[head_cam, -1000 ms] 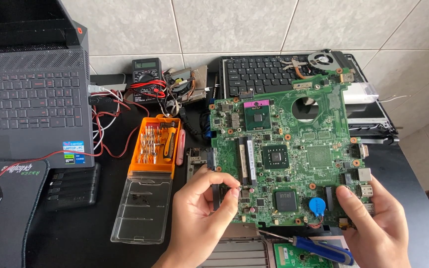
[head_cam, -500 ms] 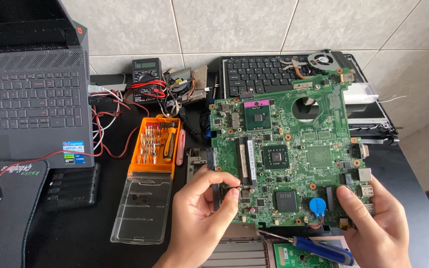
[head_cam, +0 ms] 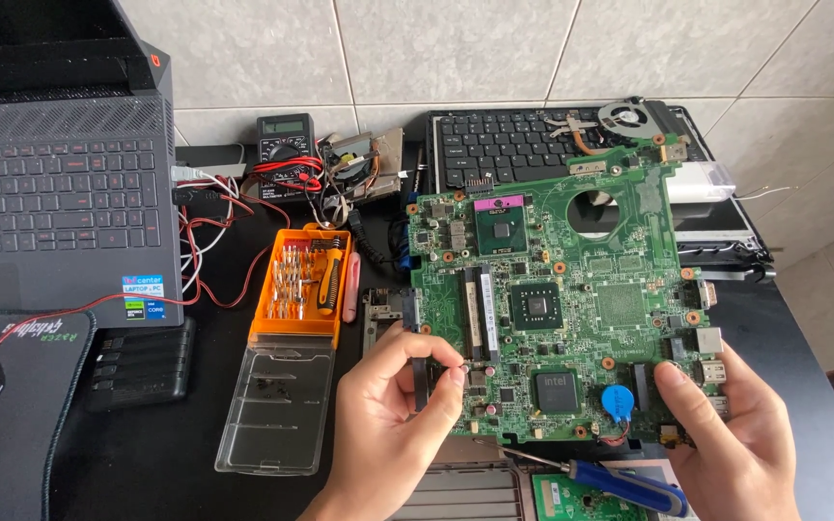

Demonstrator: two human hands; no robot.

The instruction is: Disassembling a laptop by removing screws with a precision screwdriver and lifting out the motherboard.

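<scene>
Item: green laptop motherboard [head_cam: 571, 299], held tilted above a black table [head_cam: 166, 453], face toward the camera. Left hand [head_cam: 388, 425]: thumb and forefinger pinched together on the board's lower left edge. Right hand [head_cam: 736, 444]: closed on the lower right corner, thumb on the face just beside a round blue coin cell [head_cam: 617, 400]. Beneath the board, between the hands: blue-handled screwdriver [head_cam: 620, 484] lying across a smaller green circuit board [head_cam: 571, 500]. Left of the left hand: orange screwdriver-bit case [head_cam: 303, 285] with clear lid [head_cam: 277, 410] folded open. Behind that: multimeter [head_cam: 285, 145] with red and black leads. Behind the board: dismantled laptop base [head_cam: 514, 145] with keyboard and cooling fan [head_cam: 625, 118]. Far left: open black laptop [head_cam: 60, 193], mouse pad [head_cam: 21, 405].
</scene>
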